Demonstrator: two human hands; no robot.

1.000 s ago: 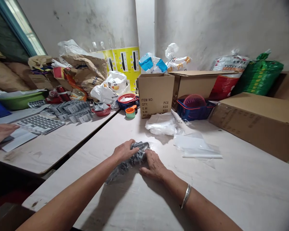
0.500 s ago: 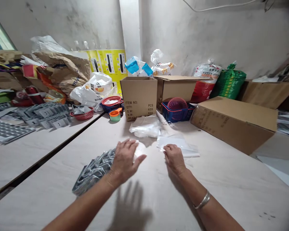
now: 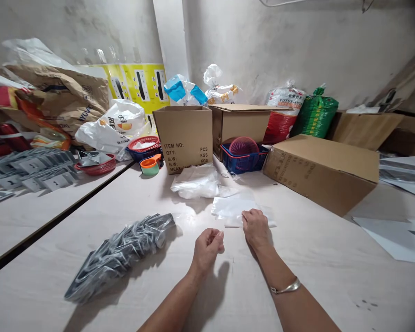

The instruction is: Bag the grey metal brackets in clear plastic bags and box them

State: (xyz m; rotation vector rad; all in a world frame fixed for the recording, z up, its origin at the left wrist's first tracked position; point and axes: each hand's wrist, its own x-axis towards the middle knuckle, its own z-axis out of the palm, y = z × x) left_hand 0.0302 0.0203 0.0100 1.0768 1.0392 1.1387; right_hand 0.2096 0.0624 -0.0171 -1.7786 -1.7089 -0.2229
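Observation:
My right hand (image 3: 256,229) rests on a flat stack of clear plastic bags (image 3: 233,206), its fingers closed on the near edge of a bag. To its left, my left hand (image 3: 208,249) hovers over the table with fingers curled in and thumb near them; nothing shows in it. A long row of grey pieces in clear plastic wrapping (image 3: 121,256) lies overlapped on the table, left of my left hand. Beyond both hands sits a crumpled heap of clear plastic bags (image 3: 197,180).
Behind the heap stands an upright cardboard box (image 3: 185,136), with a blue basket (image 3: 244,159) to its right. A larger carton (image 3: 321,170) lies farther right. A tape dispenser (image 3: 150,165), a red basket (image 3: 97,165) and grey metal pieces (image 3: 38,168) are at the left.
My left hand has come away from the wrapped row, moving right and nearer, and its spread fingers have curled. My right hand has shifted slightly along the bags. The view has turned right.

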